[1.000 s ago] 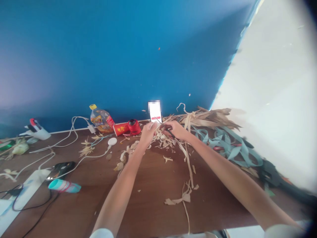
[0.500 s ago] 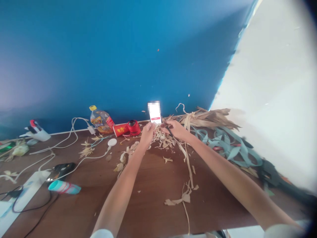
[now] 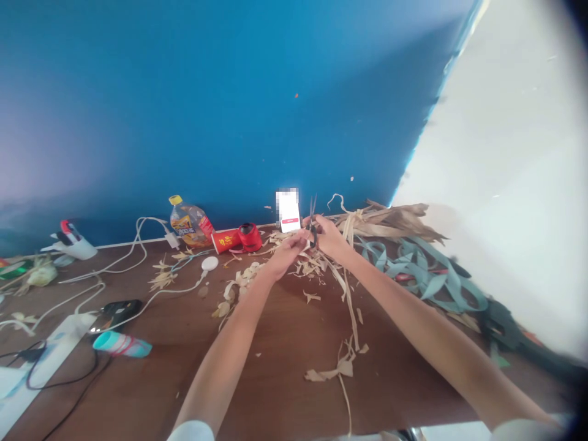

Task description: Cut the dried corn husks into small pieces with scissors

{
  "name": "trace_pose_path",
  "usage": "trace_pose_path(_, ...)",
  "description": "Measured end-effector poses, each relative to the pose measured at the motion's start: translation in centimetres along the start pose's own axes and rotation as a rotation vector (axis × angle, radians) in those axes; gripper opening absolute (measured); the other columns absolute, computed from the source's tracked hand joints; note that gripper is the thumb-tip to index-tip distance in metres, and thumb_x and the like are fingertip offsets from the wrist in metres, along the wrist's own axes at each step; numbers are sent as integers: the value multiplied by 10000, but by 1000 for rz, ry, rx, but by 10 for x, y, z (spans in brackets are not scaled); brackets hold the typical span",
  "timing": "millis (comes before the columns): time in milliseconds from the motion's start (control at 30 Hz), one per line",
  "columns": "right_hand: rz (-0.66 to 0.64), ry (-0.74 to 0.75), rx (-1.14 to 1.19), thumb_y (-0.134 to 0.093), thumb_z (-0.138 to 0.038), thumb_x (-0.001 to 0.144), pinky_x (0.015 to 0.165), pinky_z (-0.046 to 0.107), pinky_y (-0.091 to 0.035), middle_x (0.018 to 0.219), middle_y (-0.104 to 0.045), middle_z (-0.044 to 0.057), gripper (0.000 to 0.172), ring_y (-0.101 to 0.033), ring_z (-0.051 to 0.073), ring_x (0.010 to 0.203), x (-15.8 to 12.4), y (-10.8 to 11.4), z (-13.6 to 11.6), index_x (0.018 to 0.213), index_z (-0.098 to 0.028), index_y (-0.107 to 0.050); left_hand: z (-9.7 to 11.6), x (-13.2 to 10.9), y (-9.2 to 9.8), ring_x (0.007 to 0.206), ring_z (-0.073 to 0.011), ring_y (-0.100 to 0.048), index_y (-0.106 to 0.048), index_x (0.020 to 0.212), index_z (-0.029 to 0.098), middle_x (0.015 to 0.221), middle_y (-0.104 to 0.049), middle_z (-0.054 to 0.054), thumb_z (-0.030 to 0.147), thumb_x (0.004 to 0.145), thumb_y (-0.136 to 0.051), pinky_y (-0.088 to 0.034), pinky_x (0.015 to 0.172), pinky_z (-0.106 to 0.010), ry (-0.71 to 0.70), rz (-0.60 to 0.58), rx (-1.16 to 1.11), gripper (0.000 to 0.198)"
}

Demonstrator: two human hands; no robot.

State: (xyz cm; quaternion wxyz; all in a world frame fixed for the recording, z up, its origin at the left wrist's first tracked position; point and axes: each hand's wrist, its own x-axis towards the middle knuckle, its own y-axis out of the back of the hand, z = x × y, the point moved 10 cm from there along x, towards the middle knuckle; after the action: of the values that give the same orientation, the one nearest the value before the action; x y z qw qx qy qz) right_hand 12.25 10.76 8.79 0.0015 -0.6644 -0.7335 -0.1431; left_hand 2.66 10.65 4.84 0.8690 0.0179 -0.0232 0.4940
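Two bare arms reach across a brown worktop toward a blue wall. The right hand grips a pair of scissors, its fingers closed through the handles, the blades pointing upward with the tips a little apart. The left hand sits just beside it, fingers pinched together on a small pale husk piece that lies right at the base of the scissors, between the two hands; whether blade and piece touch cannot be told. Both hands hover over a heap of husk scraps at the far side of the worktop, close to the wall.

Behind the hands a phone leans against the wall, screen lit. To its left lie a red cup on its side and a red tape roll touching it, then a bottle with a yellow cap. Right of the hands a bundle of dried husks rests against the wall, with grey-green ribbon looped just in front of it. Long husk strips trail toward the near edge. On the left, white cables run past a teal cup lying on its side and a white power strip.
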Motion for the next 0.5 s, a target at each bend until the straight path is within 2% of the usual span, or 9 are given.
trace_pose_path(67,-39,-19,57,-703,-492,709,382,211,-334,588,-501,-61,593,-439,85,416,0,-5,0,1184,-196,-505,15,0,15,838,-173,-555,-631,905,159,918,-607,-69,509,818,-567,-475,717,-276,-104,144,139,366)
trace_pose_path(133,-113,5,110,-703,-493,715,366,207,-313,568,-493,-72,606,-403,70,383,-3,-12,-6,1202,-197,-497,26,-1,22,909,-182,-547,-642,866,159,963,-608,-72,492,815,-578,-469,768,-276,-160,198,188,343)
trace_pose_path(200,-189,51,157,-675,-508,743,373,212,-318,548,-500,-72,598,-390,66,367,-6,-18,-16,1215,-186,-497,27,-1,15,951,-188,-561,-646,936,171,1000,-610,-75,493,817,-575,-475,800,-291,-141,94,84,350)
trace_pose_path(300,-239,70,152,-623,-542,780,381,224,-321,520,-499,-65,573,-387,73,360,-8,-22,-20,1199,-163,-532,21,-3,0,870,-172,-586,-635,975,168,943,-611,-68,508,798,-597,-490,777,-309,-85,-65,-92,386)
trace_pose_path(400,-165,97,76,-673,-531,738,458,239,-393,587,-549,-28,560,-495,111,485,-3,-14,-18,1135,-145,-592,13,-1,3,751,-123,-553,-629,912,152,823,-577,-33,476,764,-657,-483,729,-277,-70,-35,-206,358)
trace_pose_path(500,-238,162,98,-731,-508,686,603,262,-462,716,-609,11,588,-560,138,638,-1,-19,-20,1124,-137,-603,9,3,8,668,-85,-503,-611,877,150,746,-535,-5,438,750,-688,-457,691,-242,-74,33,-328,325)
